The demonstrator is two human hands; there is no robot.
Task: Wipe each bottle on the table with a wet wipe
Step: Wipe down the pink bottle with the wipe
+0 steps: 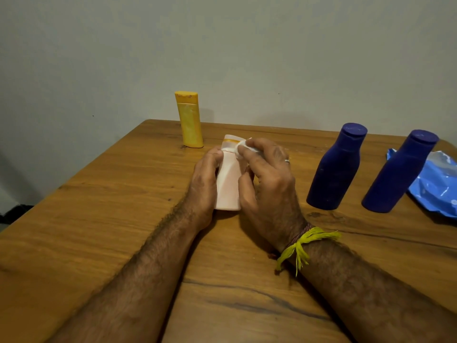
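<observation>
Pale pink bottle (228, 184) gripped by left hand (204, 184); right hand (267, 174) pinches wet wipe (243, 144) against its cap, both resting on surface (99, 219).

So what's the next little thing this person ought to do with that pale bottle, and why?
Probably slide the white wet wipe down the pale pink plastic bottle. The right hand presses it only near the cap, the left hand steadies the bottle upright, and the body below looks unwiped.
</observation>
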